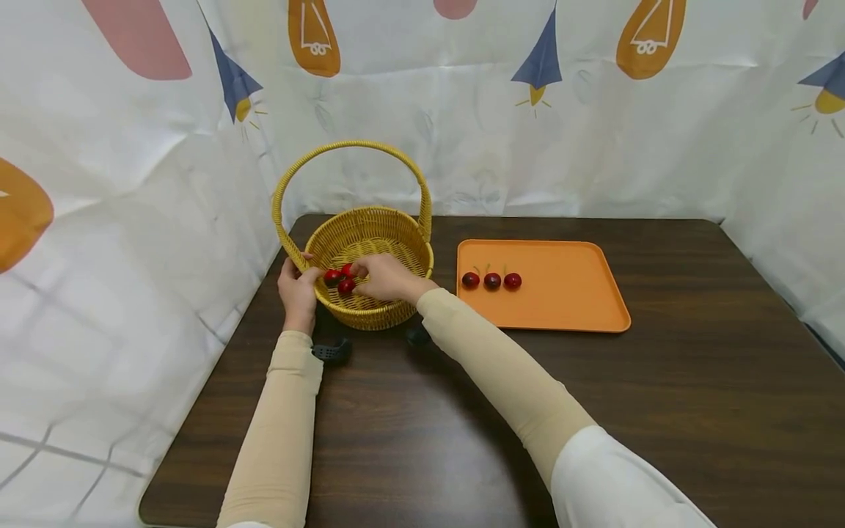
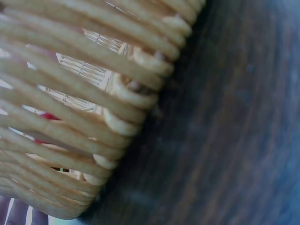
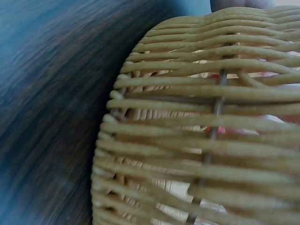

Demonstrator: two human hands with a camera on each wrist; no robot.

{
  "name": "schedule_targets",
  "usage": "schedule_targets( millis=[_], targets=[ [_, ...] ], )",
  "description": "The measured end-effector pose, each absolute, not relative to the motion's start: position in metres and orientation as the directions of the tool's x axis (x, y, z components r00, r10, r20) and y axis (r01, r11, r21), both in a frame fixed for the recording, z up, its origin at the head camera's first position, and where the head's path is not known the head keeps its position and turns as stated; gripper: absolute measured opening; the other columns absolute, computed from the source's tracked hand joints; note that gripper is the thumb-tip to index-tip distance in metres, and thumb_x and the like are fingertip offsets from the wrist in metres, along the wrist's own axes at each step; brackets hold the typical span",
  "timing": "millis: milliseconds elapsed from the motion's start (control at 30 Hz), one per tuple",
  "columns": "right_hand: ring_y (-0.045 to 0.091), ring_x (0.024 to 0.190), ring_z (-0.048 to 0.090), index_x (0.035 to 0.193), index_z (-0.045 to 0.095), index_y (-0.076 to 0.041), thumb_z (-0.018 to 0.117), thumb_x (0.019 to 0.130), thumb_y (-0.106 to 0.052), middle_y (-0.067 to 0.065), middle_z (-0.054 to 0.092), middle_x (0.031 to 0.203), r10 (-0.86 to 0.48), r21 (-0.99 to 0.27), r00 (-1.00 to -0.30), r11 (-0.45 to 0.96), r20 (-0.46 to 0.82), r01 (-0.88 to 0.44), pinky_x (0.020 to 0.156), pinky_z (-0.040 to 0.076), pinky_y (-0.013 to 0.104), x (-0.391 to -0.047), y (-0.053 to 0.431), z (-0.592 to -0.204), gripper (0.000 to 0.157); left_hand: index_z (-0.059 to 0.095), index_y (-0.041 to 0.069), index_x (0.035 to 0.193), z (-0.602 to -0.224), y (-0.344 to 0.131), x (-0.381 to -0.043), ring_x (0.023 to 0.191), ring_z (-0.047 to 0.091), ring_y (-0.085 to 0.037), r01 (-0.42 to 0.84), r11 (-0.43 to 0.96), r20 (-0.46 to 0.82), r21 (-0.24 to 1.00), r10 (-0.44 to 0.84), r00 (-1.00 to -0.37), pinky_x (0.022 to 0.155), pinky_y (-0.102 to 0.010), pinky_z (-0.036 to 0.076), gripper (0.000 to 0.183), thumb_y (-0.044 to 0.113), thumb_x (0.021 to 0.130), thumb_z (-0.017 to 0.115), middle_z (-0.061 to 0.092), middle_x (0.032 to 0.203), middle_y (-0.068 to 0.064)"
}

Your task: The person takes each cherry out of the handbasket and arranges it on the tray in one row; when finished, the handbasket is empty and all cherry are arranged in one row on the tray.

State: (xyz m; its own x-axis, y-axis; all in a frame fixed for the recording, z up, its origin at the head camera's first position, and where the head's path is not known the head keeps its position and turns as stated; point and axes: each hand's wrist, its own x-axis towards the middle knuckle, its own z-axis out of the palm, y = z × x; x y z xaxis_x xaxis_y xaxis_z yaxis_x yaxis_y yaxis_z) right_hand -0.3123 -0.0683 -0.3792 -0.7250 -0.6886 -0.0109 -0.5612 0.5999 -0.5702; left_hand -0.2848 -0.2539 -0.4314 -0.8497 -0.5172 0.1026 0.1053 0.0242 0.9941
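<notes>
A yellow wicker basket (image 1: 370, 315) with a tall hooped handle stands on the table. My left hand (image 1: 298, 297) grips its left rim by the foot of the handle. Inside, against the near left wall, lie red cherries (image 1: 332, 277). My right hand (image 1: 386, 279) reaches over the near right rim, its bent fingers and thumb pinching at a cherry (image 1: 346, 286) among them. Both wrist views are filled mostly by woven basket wall (image 2: 84, 93) (image 3: 197, 140), with bits of red behind the gaps. Some fingertips are hidden by the cherries.
Right of the basket lies an orange tray (image 1: 561, 286), with three dark red cherries (image 1: 491, 281) in a row near its left side. The dark wooden table (image 1: 396, 440) meets a patterned white curtain (image 1: 449, 147) at the back and left.
</notes>
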Motion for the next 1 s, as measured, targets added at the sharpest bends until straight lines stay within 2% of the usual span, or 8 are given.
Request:
schedule_targets(
  millis=[233,367,567,800,1000],
  targets=[
    [0.015,0.099,0.061,0.124,0.063,-0.008,0.069,0.090,-0.025,0.003,0.067,0.112,-0.663,-0.539,-0.748,0.642,-0.033,-0.545,0.085,0.048,0.028,-0.314,-0.079,-0.383,0.038,0.055,0.004,0.120,-0.432,-0.250,-0.284,0.093,0.049,-0.016,0.095,0.018,0.091,0.995,-0.503,-0.860,0.082,-0.031,0.043,0.032,0.000,0.088,0.057,0.052,0.122,-0.018],
    [0.013,0.095,0.060,0.121,0.065,-0.012,0.069,0.091,-0.030,-0.001,0.067,0.108,-0.657,-0.486,-0.752,0.676,-0.058,-0.554,0.083,0.047,0.026,-0.313,-0.084,-0.383,0.035,0.054,0.002,0.123,-0.432,-0.249,-0.284,0.094,0.050,-0.016,0.105,0.010,0.097,0.994,-0.496,-0.863,0.081,-0.030,0.043,0.034,-0.001,0.089,0.057,0.052,0.125,-0.018],
    [0.011,0.089,0.059,0.119,0.067,-0.016,0.069,0.091,-0.035,-0.005,0.066,0.101,-0.673,-0.428,-0.735,0.688,-0.076,-0.586,0.080,0.047,0.026,-0.312,-0.090,-0.387,0.034,0.058,0.007,0.114,-0.431,-0.249,-0.283,0.096,0.048,-0.017,0.119,0.002,0.103,0.993,-0.514,-0.852,0.082,-0.029,0.042,0.027,-0.001,0.088,0.057,0.052,0.121,-0.015],
    [0.011,0.088,0.059,0.118,0.067,-0.015,0.070,0.090,-0.027,-0.003,0.066,0.104,-0.685,-0.409,-0.723,0.688,-0.092,-0.599,0.079,0.048,0.026,-0.313,-0.090,-0.389,0.031,0.058,0.008,0.113,-0.431,-0.250,-0.282,0.093,0.048,-0.019,0.113,0.002,0.096,0.994,-0.527,-0.844,0.080,-0.031,0.041,0.028,-0.001,0.087,0.057,0.052,0.118,-0.016],
    [0.013,0.089,0.059,0.118,0.066,-0.015,0.070,0.090,-0.028,-0.002,0.066,0.107,-0.679,-0.420,-0.728,0.690,-0.093,-0.589,0.080,0.048,0.028,-0.312,-0.085,-0.382,0.031,0.058,0.010,0.111,-0.429,-0.252,-0.283,0.094,0.048,-0.019,0.102,0.015,0.095,0.995,-0.526,-0.845,0.080,-0.031,0.041,0.026,-0.001,0.087,0.057,0.053,0.115,-0.013]
  ],
)
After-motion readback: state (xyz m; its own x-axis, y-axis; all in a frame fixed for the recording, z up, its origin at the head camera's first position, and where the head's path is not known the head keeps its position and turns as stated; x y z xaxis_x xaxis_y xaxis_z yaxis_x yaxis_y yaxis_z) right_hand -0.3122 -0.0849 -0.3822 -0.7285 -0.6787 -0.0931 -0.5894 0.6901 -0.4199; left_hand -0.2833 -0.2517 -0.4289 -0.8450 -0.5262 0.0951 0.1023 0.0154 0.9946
